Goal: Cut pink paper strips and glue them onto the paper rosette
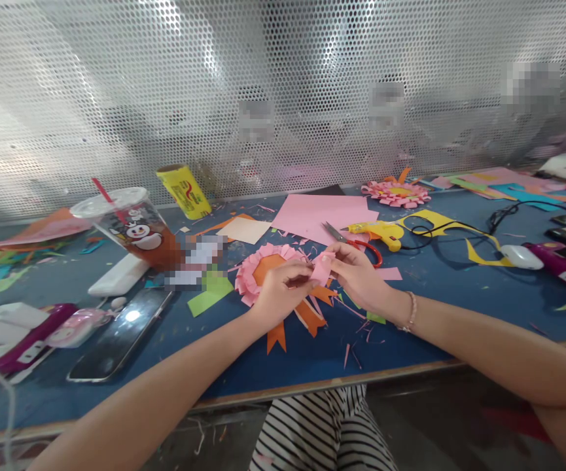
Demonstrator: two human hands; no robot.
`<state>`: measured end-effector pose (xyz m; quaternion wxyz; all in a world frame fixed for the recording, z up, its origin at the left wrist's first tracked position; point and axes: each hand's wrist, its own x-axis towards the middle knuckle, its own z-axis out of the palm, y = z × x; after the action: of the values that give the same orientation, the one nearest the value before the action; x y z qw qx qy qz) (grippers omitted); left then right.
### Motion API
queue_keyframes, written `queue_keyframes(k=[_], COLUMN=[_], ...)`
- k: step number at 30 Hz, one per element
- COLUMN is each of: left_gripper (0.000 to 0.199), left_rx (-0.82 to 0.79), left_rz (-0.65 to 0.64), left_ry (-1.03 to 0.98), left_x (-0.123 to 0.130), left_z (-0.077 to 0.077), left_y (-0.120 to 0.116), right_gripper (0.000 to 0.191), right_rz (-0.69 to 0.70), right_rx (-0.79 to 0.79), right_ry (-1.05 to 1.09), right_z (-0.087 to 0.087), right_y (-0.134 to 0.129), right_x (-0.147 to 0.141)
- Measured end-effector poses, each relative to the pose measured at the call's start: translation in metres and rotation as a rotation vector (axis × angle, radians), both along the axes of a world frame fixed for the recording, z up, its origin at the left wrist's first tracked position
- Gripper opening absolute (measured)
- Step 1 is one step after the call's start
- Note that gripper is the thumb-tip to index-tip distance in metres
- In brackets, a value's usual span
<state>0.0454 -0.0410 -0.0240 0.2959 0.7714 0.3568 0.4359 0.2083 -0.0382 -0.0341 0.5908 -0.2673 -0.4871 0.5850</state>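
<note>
Pinching a pink strip (322, 269) between the fingertips of left hand (283, 291) and right hand (361, 275); just left, lying on the blue table (165, 366), a pink rosette (269, 267) with orange tails; beyond the right hand, scissors (356, 244) and yellow glue gun (378, 232).

The blue counter (312, 369) carries a pink rosette (248, 268) near its middle and a second rosette (395, 193) at the back. Red-handled scissors (373, 254) and a yellow glue gun (381, 231) lie beside pink paper (322, 212). Leftward sit a cup (140, 229), a phone (120, 337) and scraps (209, 294).
</note>
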Motion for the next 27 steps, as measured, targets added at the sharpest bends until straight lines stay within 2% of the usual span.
queue_keyframes(k=[13, 27], left_gripper=[0.007, 0.009], left_rx=[-0.011, 0.021], left_rz=[-0.02, 0.021], left_ry=[-0.019, 0.013], left_x=[-0.0024, -0.0016], left_z=[-0.0016, -0.0025], left_y=[0.0018, 0.002], right_gripper=[0.022, 0.021], right_rz=[0.006, 0.006], right_rx=[-0.044, -0.041], right_ry=[0.018, 0.003], right_z=[0.0028, 0.003], right_y=[-0.0008, -0.0009], right_x=[-0.0014, -0.0007])
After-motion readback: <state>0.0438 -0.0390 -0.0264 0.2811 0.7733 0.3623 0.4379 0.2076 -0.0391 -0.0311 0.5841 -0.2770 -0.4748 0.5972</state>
